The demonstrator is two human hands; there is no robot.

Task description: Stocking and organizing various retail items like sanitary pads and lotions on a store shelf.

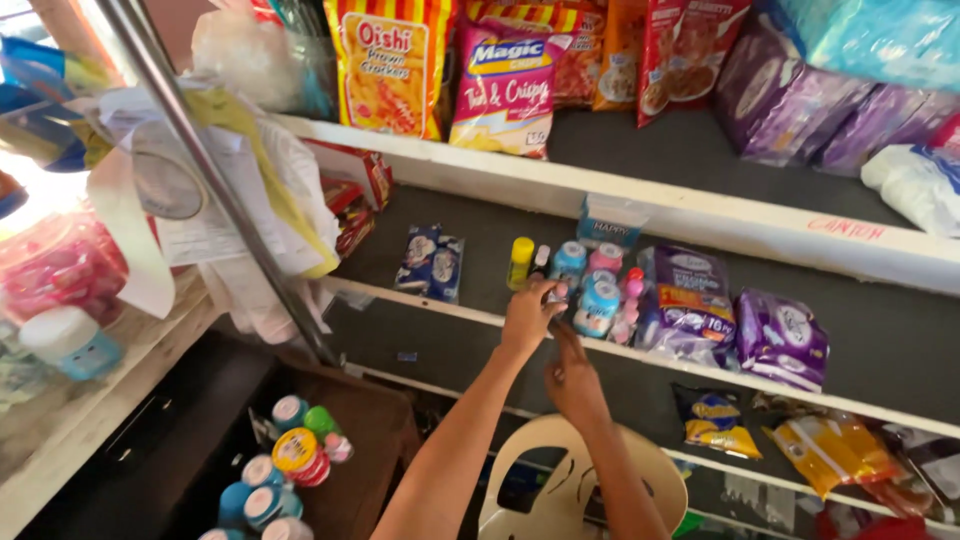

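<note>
The left hand (528, 315) is raised to the front edge of the middle shelf (480, 225), its fingers curled and pinched around a small bottle (553, 292) with a pale cap. The bottle sits at the near edge of that shelf, just in front of a group of small bottles (590, 280) with blue and pink caps. The right hand (573, 378) is just below and to the right of the left hand, in front of the shelf lip, with its index finger stretched up toward the bottle and the remaining fingers folded in; whether the fingertip touches the bottle cannot be told.

Left of the group stands a yellow bottle (520, 262). Farther left on the same shelf lie two dark blue packets (432, 262). Behind the group stands a light blue carton (608, 220). Right of the group lie purple packs (735, 320), side by side.

The upper shelf (690, 150) carries snack bags (505, 85) in yellow, red and pink, with more purple packs at its right end. The lower shelf (860, 410) carries a dark snack bag (715, 420) and an orange packet (835, 450).

Below the forearms stands a cream plastic chair (575, 485). To the near left, a brown box (370, 440) holds round-capped containers (295, 465) in blue, green and yellow. A metal pole (215, 180) runs diagonally at the far left, with papers (230, 170) hanging against it.
</note>
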